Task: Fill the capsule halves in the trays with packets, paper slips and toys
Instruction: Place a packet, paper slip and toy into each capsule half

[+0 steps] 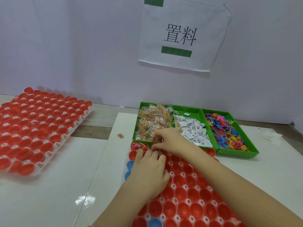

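The bins (236, 152) are bright green. In the left bin the packets (150, 122) are clear, speckled orange, yellow and green. The middle bin's paper slips (193, 131) are white with black print. The right bin's toys (224, 130) mix blue, pink, orange and yellow. In front of the bins, the capsule halves (188, 185) are red, with a few blue ones (130, 164). Far left of the bins, a white tray (54, 154) holds red halves. Above the bins, the sign (180, 35) is white with black characters and green bars. The worktop (49, 185) is white over wood grain.

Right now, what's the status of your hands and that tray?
Left hand rests on the capsule tray, far row. Right hand bunched over a red capsule half, grip unclear. One corner half filled, others look empty. Stray packet lies aside, nothing blocking.
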A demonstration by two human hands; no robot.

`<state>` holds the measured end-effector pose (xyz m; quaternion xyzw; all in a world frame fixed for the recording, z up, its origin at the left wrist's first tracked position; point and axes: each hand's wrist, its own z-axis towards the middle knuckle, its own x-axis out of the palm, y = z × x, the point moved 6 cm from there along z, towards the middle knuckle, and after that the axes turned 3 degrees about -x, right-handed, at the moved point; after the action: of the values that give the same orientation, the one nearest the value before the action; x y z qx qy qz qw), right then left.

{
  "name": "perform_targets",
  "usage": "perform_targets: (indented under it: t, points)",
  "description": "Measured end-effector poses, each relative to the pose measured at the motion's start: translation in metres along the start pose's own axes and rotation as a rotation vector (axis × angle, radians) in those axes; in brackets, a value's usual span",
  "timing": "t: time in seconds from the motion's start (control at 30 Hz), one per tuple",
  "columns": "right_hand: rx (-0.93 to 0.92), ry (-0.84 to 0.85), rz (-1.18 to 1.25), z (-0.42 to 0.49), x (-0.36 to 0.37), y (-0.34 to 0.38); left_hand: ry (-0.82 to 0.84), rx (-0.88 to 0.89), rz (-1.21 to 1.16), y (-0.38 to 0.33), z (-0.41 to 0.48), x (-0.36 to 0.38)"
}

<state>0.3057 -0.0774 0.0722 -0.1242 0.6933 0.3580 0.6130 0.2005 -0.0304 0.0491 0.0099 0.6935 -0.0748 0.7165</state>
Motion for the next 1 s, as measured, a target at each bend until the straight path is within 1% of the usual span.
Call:
perform_targets:
  t: [0.17,0.37,0.43,0.7,0.83,1.0]
  points:
    - [0.010,0.029,0.209,-0.009,-0.002,-0.001,0.000,-0.015,-0.013,0.002,0.001,-0.002]
    - [0.021,0.080,0.324,-0.012,-0.011,-0.003,0.002,-0.011,-0.028,0.002,0.001,-0.002]
    - [0.018,0.070,0.354,-0.012,-0.018,-0.005,0.004,-0.012,-0.033,0.002,0.001,-0.002]
    - [-0.018,0.055,0.131,-0.008,-0.010,-0.001,-0.002,-0.013,-0.037,0.001,0.001,-0.002]
    - [0.007,0.024,0.062,-0.004,-0.004,0.000,0.000,-0.010,-0.034,0.001,0.000,-0.003]
    - [0.098,0.022,0.039,-0.003,-0.002,-0.001,0.018,-0.021,-0.029,0.001,-0.002,-0.006]
